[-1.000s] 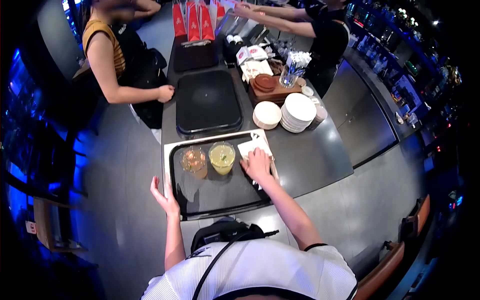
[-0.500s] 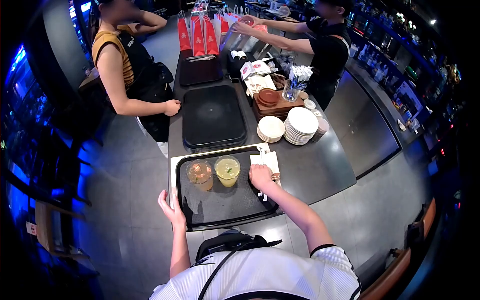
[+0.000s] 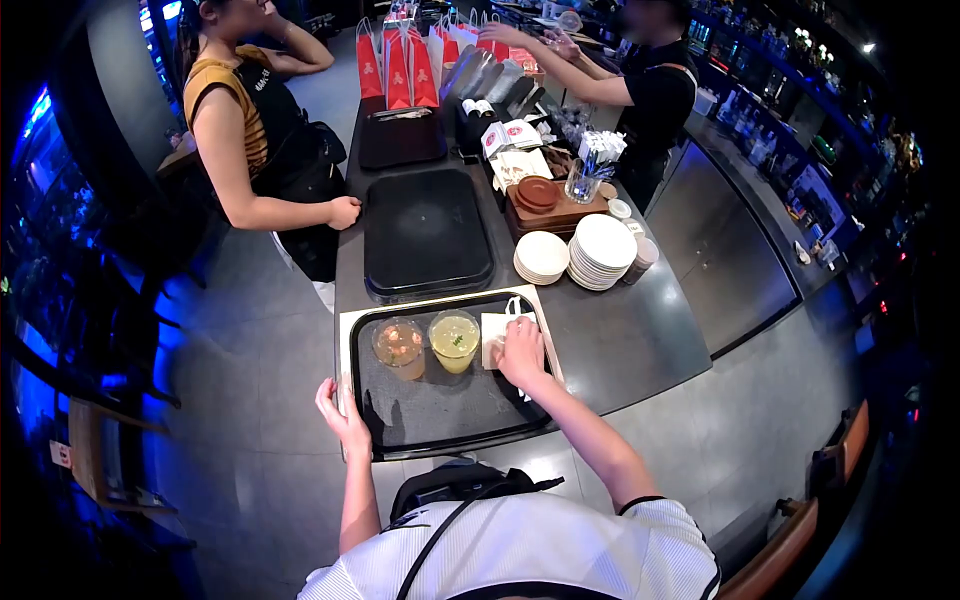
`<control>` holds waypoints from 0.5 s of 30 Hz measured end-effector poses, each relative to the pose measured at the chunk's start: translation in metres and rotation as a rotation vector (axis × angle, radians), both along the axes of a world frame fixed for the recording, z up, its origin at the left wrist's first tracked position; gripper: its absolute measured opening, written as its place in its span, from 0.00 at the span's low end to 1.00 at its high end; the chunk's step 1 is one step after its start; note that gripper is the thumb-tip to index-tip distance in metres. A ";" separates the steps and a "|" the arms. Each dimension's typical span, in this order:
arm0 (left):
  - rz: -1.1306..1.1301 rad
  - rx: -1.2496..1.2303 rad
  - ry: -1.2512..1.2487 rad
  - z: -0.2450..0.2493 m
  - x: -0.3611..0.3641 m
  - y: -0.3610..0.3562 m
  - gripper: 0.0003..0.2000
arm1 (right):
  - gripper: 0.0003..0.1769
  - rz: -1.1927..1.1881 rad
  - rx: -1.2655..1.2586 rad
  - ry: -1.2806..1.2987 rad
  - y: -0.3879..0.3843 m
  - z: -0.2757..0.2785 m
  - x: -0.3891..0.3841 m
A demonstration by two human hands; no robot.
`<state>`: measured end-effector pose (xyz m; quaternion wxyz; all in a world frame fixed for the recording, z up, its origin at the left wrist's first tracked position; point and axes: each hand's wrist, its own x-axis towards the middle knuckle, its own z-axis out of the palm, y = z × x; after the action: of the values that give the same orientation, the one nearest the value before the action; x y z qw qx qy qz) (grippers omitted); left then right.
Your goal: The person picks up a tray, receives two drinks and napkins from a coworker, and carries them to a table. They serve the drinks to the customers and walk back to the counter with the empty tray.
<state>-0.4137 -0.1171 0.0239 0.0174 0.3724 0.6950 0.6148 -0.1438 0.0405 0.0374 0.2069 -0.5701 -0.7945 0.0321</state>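
A black tray [image 3: 440, 420] with a pale border along its far side lies on the near end of the counter. On it stand two clear cups: one with a pinkish-brown drink [image 3: 400, 350], the other with a yellow-green drink [image 3: 455, 341] and a bit of green leaf. At the tray's right side my right hand [image 3: 521, 355] has its fingers bent over a cream paper napkin [image 3: 493, 340], which is partly covered by them. White wrapped straws [image 3: 515, 306] poke out beyond the hand. My left hand [image 3: 346, 420] is against the tray's left edge, fingers apart.
Behind this tray lie a stack of black trays [image 3: 425, 230], white plates [image 3: 601, 250] and smaller white dishes [image 3: 541, 258]. A glass of straws [image 3: 583, 182] stands beyond. Red paper bags [image 3: 398, 70] line the far end. One person stands left of the counter, another at the right.
My right hand has shifted left with the napkin, toward the yellow-green drink. My left hand stays at the tray edge. The person at right has moved their hands apart.
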 end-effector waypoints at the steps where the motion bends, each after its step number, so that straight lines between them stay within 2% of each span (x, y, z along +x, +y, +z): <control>1: 0.000 -0.004 -0.004 -0.002 -0.001 -0.001 0.15 | 0.27 -0.047 0.016 0.023 -0.005 -0.003 0.004; 6: -0.038 -0.024 -0.008 -0.005 0.002 0.002 0.15 | 0.28 -0.061 -0.142 0.065 -0.010 -0.021 0.014; 8: -0.054 -0.016 -0.018 -0.004 0.004 0.005 0.15 | 0.23 -0.034 -0.171 0.137 -0.010 -0.028 0.016; 9: -0.064 -0.007 -0.029 -0.002 0.006 0.006 0.15 | 0.20 -0.033 -0.096 0.194 -0.011 -0.028 0.015; 12: -0.068 0.001 -0.071 0.005 0.012 0.011 0.15 | 0.19 -0.063 -0.223 0.210 -0.010 -0.024 0.017; 15: -0.078 0.015 -0.068 0.002 0.012 0.011 0.14 | 0.18 -0.034 -0.183 0.196 -0.009 -0.022 0.020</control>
<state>-0.4018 -0.1059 0.0257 0.0623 0.3780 0.6745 0.6311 -0.1240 0.0318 0.0154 0.2311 -0.5940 -0.7545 0.1566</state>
